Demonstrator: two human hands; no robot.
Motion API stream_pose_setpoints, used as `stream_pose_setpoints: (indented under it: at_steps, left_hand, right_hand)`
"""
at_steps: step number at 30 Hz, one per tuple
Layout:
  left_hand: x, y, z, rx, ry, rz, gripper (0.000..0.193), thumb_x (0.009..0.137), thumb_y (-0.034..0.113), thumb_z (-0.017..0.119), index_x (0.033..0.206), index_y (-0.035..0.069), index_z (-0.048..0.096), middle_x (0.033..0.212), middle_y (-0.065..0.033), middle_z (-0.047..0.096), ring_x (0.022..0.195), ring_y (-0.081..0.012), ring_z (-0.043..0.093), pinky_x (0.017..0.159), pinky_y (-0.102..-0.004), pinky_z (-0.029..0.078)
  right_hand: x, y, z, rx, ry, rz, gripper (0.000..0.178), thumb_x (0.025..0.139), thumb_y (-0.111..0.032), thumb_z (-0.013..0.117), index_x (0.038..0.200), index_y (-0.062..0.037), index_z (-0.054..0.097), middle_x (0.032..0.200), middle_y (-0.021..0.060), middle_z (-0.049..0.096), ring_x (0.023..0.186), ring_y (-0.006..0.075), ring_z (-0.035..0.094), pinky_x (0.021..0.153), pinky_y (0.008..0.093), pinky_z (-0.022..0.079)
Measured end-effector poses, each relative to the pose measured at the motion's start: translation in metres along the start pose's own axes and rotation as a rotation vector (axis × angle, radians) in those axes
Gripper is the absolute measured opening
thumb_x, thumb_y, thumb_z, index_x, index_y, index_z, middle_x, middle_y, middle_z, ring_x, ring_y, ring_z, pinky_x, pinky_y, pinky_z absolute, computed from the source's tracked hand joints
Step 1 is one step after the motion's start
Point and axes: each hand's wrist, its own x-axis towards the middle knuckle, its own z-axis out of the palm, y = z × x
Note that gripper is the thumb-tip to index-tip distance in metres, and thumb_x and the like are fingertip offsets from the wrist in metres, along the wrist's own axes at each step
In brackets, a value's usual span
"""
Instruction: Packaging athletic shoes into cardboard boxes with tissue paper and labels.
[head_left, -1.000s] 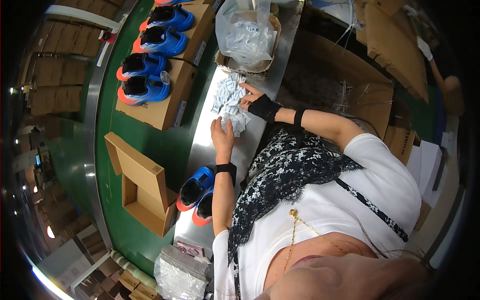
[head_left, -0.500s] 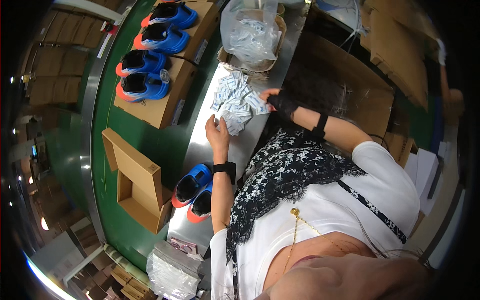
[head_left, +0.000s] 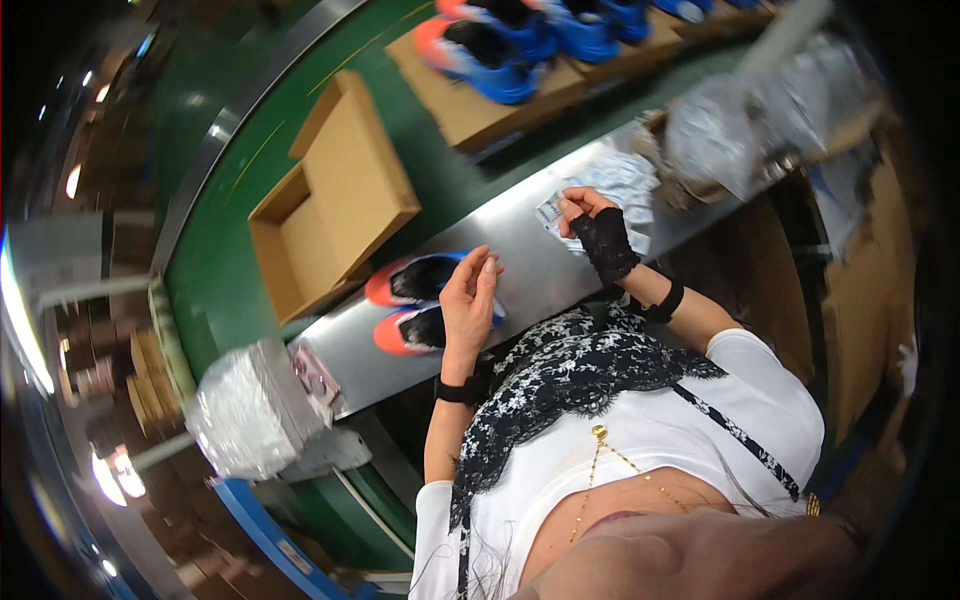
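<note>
A small white sachet with blue print (head_left: 549, 208) is pinched in my right hand (head_left: 598, 215), which wears a black fingerless lace glove. Beside and beyond that hand lies a loose pile of the same sachets (head_left: 625, 180) on the metal bench. My left hand (head_left: 468, 295) hovers over a pair of shoes, fingertips drawn together; whatever may be between them is too small to make out. Those blue and orange shoes with black linings (head_left: 420, 282) rest on the bench, partly hidden by my left hand and wrist.
An open brown shoebox (head_left: 345, 190) lies on the green conveyor (head_left: 225, 170) beyond the shoes. More blue and orange shoes (head_left: 495, 60) stand on closed boxes at the top. Clear plastic bags (head_left: 715, 135) fill a carton at the right; a plastic-wrapped stack (head_left: 250, 410) sits at the bench's left end.
The view has turned, so the bench now slants. My left hand has moved from the sachet pile to above the shoes. My right hand has lifted a sachet off the pile's edge.
</note>
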Motion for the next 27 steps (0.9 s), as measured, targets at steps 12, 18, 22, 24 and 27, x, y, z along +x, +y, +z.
stream_pose_setpoints:
  at_steps: [12, 18, 22, 24, 27]
  left_hand:
    - [-0.103, -0.013, -0.353, 0.203, 0.802, -0.002, 0.022, 0.085, 0.011, 0.048, 0.1, -0.003, 0.055, 0.092, -0.0066, 0.058, 0.08, -0.0125, 0.056, 0.068, -0.0232, 0.045]
    - [-0.16, -0.095, -0.533, 0.842, 0.987, -0.119, 0.037, 0.083, 0.022, 0.051, 0.111, -0.003, 0.048, 0.113, -0.0218, 0.047, 0.102, -0.0296, 0.048, 0.084, -0.04, 0.039]
    - [-0.18, -0.134, -0.536, 0.846, 0.75, -0.686, 0.079, 0.075, 0.049, 0.053, 0.132, 0.006, 0.019, 0.135, -0.0245, 0.013, 0.126, -0.038, 0.01, 0.089, -0.0626, 0.019]
    - [-0.157, -0.104, -0.517, 0.907, 0.668, -0.731, 0.078, 0.075, 0.051, 0.051, 0.132, 0.008, 0.02, 0.135, -0.0248, 0.012, 0.126, -0.0384, 0.009, 0.089, -0.0637, 0.019]
    - [-0.157, -0.103, -0.503, 0.959, 0.625, -0.787, 0.072, 0.078, 0.056, 0.043, 0.133, 0.015, 0.021, 0.136, -0.0235, 0.008, 0.126, -0.0396, 0.006, 0.087, -0.0662, 0.019]
  right_hand:
    - [0.033, -0.002, 0.337, -0.636, -0.561, -0.825, 0.023, 0.079, -0.012, 0.055, 0.101, -0.0048, 0.054, 0.074, 0.0113, 0.059, 0.066, 0.0192, 0.057, 0.06, 0.0272, 0.045]
    - [0.037, 0.077, 0.376, -1.499, -1.032, -0.435, 0.036, 0.078, -0.016, 0.044, 0.114, -0.0125, 0.043, 0.084, 0.0172, 0.059, 0.08, 0.0337, 0.057, 0.07, 0.041, 0.045]
    - [0.045, 0.062, 0.349, -1.702, -1.036, -0.499, 0.03, 0.08, -0.017, 0.039, 0.109, -0.0118, 0.045, 0.087, 0.0197, 0.058, 0.08, 0.0336, 0.058, 0.067, 0.042, 0.045]
    - [0.044, 0.05, 0.332, -1.683, -0.962, -0.504, 0.027, 0.08, -0.017, 0.04, 0.104, -0.0107, 0.049, 0.088, 0.0203, 0.057, 0.081, 0.0338, 0.057, 0.067, 0.0418, 0.045]
    - [0.053, 0.037, 0.294, -1.659, -0.916, -0.457, 0.027, 0.079, -0.018, 0.041, 0.103, -0.0104, 0.05, 0.088, 0.0203, 0.057, 0.082, 0.0336, 0.057, 0.068, 0.0414, 0.045]
